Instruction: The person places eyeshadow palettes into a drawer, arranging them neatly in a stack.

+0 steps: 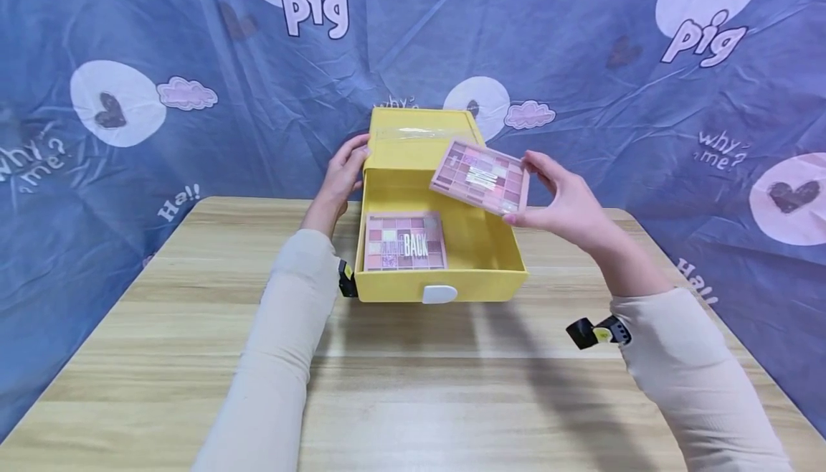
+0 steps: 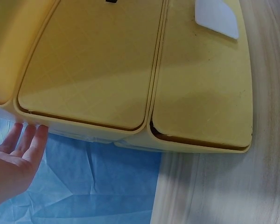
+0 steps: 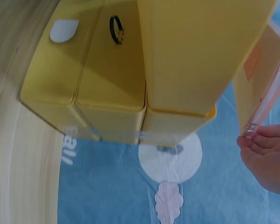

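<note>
A yellow drawer cabinet [image 1: 403, 153] has its top drawer [image 1: 390, 288] pulled out. My left hand [image 1: 343, 179] rests against the cabinet's left side near the top; its straight fingers touch that side in the left wrist view. My right hand [image 1: 568, 203] pinches an eyeshadow palette [image 1: 474, 179] by its right edge, thumb below and fingers above. That pink palette is tilted over the drawer's right part. A second eyeshadow palette [image 1: 387, 246], printed with BACK, lies flat in the drawer's left part. In the right wrist view the held palette [image 3: 273, 93] appears nearly edge-on.
Two lower drawers show in the wrist views, one with a dark handle [image 3: 114, 30], one with a white tab [image 3: 64, 31]. Clear tape [image 1: 413, 133] crosses the cabinet top. A wooden table [image 1: 193, 357] lies beneath; blue printed cloth [image 1: 258, 113] hangs behind.
</note>
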Motion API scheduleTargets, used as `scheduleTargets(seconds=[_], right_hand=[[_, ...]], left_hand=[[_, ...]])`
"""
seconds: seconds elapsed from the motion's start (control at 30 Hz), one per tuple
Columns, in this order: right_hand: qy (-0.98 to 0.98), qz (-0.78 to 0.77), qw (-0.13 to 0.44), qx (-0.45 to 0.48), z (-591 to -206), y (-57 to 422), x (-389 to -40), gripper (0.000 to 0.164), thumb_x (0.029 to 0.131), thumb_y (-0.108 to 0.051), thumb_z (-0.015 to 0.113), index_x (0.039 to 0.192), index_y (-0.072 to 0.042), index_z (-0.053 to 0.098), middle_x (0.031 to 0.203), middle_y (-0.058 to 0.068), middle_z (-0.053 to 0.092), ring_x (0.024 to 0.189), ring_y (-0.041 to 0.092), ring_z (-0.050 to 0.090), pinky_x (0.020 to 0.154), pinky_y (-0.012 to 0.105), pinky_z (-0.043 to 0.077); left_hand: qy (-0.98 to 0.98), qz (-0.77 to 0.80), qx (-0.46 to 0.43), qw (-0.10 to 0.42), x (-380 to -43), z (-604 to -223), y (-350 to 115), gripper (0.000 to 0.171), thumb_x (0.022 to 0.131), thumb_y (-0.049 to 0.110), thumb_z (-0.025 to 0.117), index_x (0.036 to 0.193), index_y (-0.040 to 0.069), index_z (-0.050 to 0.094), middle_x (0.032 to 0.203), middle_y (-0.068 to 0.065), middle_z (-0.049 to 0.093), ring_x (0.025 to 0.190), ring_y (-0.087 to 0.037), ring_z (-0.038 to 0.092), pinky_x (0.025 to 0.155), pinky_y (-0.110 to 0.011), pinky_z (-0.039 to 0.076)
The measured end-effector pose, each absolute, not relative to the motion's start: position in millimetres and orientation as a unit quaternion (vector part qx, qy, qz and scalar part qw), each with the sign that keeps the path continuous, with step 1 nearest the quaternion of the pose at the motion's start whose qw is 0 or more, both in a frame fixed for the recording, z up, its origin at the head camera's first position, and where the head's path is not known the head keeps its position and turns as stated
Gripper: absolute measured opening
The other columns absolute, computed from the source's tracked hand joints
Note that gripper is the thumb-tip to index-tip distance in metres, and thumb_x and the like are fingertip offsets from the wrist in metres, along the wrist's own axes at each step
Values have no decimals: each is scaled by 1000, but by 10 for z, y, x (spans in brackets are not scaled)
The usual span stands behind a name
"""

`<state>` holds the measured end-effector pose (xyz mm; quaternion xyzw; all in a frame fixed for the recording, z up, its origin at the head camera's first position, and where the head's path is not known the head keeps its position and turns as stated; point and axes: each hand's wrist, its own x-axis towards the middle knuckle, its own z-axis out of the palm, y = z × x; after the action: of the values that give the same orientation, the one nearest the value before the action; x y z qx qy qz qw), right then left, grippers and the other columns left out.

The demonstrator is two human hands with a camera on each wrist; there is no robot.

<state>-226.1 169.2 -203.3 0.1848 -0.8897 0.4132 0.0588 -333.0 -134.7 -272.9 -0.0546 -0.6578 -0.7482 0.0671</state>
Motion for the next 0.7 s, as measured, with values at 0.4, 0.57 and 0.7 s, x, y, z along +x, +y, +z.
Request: scheduleTargets(seconds=[0.4,0.57,0.7], right_hand=[[-871,416,56,255,-2116,1459,-2268,88,58,-9,78,131,1,30,120,9,41,120,20,28,97,32,20],[-870,405,54,274,-2165,1390,-2268,89,55,-11,80,129,2,32,119,8,41,118,20,30,97,35,19],[-881,384,45,272,-2193,1340,-2265,94,53,-17,82,130,2,32,126,9,38,118,21,29,97,35,19]], left_hand=[[-654,-751,-56,73,-3325,-2740,-1333,41,83,23,50,123,15,47,123,-2,47,104,-15,44,84,-46,33],[-656,-749,-53,76,-3321,-2745,-1331,40,84,22,49,123,15,47,123,-2,47,104,-16,44,84,-46,32],[-657,-748,-49,75,-3317,-2740,-1331,40,84,23,49,123,16,47,123,-2,47,104,-16,44,85,-46,32]])
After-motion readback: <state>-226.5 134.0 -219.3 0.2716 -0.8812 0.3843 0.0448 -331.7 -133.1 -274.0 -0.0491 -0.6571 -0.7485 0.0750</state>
